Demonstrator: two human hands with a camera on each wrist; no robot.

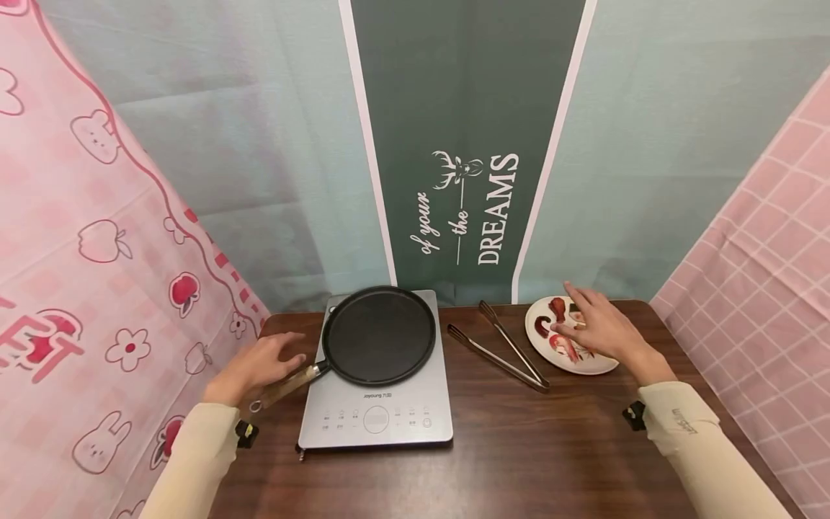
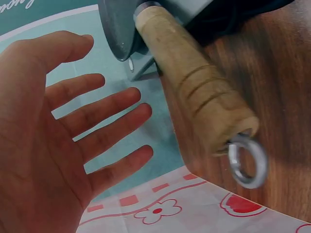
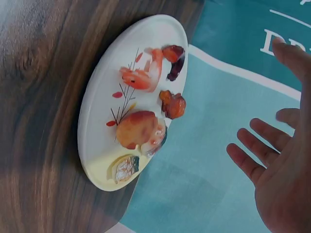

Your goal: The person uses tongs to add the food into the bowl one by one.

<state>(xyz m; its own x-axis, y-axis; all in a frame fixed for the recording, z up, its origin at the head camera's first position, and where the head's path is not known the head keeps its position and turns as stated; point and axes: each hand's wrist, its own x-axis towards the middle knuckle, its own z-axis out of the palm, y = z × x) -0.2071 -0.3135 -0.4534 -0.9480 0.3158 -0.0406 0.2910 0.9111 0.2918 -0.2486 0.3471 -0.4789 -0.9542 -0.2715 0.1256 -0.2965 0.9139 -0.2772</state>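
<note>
My left hand (image 1: 256,364) hovers beside the wooden handle (image 1: 285,387) of a flat black pan (image 1: 379,335). In the left wrist view its fingers (image 2: 109,102) are spread and apart from the handle, which ends in a metal ring (image 2: 249,162). The pan sits on a silver induction cooker (image 1: 415,425). My right hand (image 1: 606,328) is over a white plate (image 1: 599,366), holding nothing, fingers loosely extended. On the plate lie a shrimp (image 3: 145,75), a dark curled piece (image 3: 176,73), a small brown drumstick-like piece (image 3: 173,105), a round tan piece (image 3: 136,130) and a smaller piece with a dark edge (image 3: 125,168).
Metal tongs (image 1: 512,360) lie spread on the brown wooden table (image 1: 519,461) between cooker and plate. A green curtain (image 1: 467,86) hangs behind the table. Pink cloths stand at the left (image 1: 143,288) and right (image 1: 765,288) sides.
</note>
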